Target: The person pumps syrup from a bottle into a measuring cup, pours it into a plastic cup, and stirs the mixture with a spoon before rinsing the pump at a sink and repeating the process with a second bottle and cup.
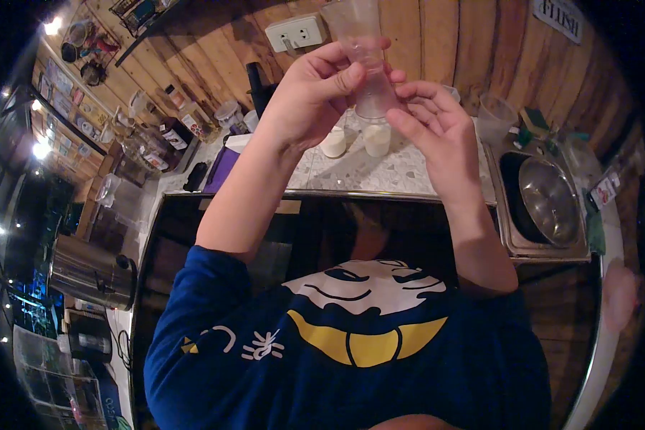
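Note:
A clear, hourglass-shaped plastic cup (375,97) is raised above the counter, its upper end cut off by the frame's top edge. My left hand (321,84) is closed around its narrow middle, the thumb lying across the front. On the other side, my right hand (437,122) has curled fingers, with thumb and fingertips at the wider lower part. Below stand two small cups with whitish contents, a left one (333,143) and a right one (377,141). The clear cup's lower end partly overlaps the right one in view.
To the right is a sink with a metal bowl (548,197); a clear container (496,118) stands behind it. Bottles (172,132) crowd the counter's left side near a purple item (222,168). A power outlet (296,33) is on the wooden wall. A metal pot (93,272) stands far left.

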Action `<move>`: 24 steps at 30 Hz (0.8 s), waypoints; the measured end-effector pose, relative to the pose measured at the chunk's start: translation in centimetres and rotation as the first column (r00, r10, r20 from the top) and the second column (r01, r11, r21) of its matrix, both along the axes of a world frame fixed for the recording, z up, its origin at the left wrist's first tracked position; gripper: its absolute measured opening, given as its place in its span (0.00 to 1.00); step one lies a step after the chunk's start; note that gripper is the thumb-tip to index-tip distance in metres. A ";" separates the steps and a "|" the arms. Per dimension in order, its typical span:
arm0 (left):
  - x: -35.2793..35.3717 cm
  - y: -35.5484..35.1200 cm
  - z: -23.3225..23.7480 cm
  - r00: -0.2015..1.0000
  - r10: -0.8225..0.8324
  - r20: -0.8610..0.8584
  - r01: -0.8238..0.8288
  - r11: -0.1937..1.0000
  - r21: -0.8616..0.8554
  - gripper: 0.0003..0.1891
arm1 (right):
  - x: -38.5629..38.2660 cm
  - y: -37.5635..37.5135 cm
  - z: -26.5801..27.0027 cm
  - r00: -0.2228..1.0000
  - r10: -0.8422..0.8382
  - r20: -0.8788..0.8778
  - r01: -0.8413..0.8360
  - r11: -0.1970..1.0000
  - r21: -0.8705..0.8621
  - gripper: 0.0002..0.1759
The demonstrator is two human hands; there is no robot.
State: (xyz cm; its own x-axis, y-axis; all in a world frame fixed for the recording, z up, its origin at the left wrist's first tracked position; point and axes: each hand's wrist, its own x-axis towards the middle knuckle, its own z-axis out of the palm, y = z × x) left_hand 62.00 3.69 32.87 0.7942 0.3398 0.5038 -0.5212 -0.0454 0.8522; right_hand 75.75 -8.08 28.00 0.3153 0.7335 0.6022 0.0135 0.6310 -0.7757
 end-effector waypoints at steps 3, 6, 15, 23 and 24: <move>0.2 0.0 -0.1 0.999 -0.031 0.027 0.032 0.999 -0.029 0.24 | -0.3 -0.3 -0.1 0.996 -0.080 0.042 0.077 0.995 0.058 0.17; 0.1 -0.2 0.1 0.998 -0.066 0.012 0.067 0.997 -0.031 0.24 | 0.4 -0.2 0.1 0.883 -0.374 0.282 0.308 0.918 0.250 0.13; -0.1 -0.3 -0.2 0.998 0.041 -0.045 -0.038 0.997 0.068 0.31 | 0.7 -1.1 1.7 0.647 -0.596 0.475 0.450 0.802 0.393 0.12; -0.4 -0.5 -0.4 0.997 0.045 -0.068 -0.041 0.997 0.067 0.31 | 0.5 -1.2 1.6 0.642 -0.601 0.477 0.465 0.799 0.381 0.12; -0.5 -0.5 -0.3 0.997 0.040 -0.064 -0.036 0.998 0.059 0.30 | 0.4 -1.1 1.6 0.660 -0.588 0.467 0.459 0.808 0.369 0.12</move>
